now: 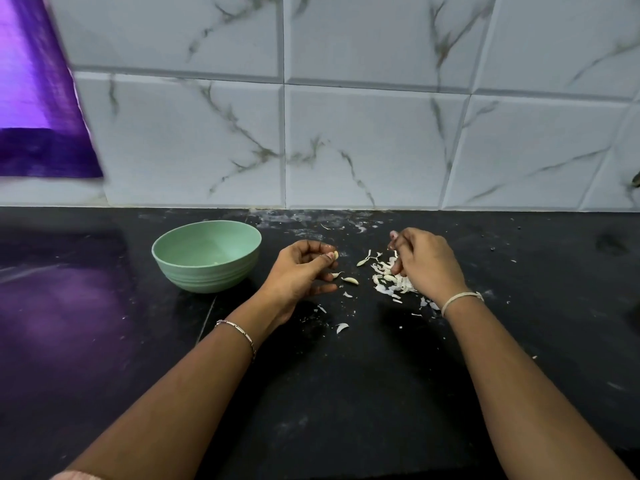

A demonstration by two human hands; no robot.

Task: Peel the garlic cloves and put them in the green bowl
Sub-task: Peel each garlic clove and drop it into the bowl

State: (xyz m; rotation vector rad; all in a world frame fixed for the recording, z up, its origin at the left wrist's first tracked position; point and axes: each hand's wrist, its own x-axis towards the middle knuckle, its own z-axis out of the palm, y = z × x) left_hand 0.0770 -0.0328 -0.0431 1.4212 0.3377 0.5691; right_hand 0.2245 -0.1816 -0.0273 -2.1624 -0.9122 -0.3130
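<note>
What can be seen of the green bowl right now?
The green bowl is round, pale matte green and plastic-looking, with faint ridges round its lower wall. It stands upright on the black counter, just left of the left hand, which does not touch it. Inside, only a small pale speck shows.

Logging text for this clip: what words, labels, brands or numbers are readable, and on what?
None readable: the green bowl, wall tiles, black counter, blurred purple sheet, left bracelet and right bracelet show no print, label or number.
</note>
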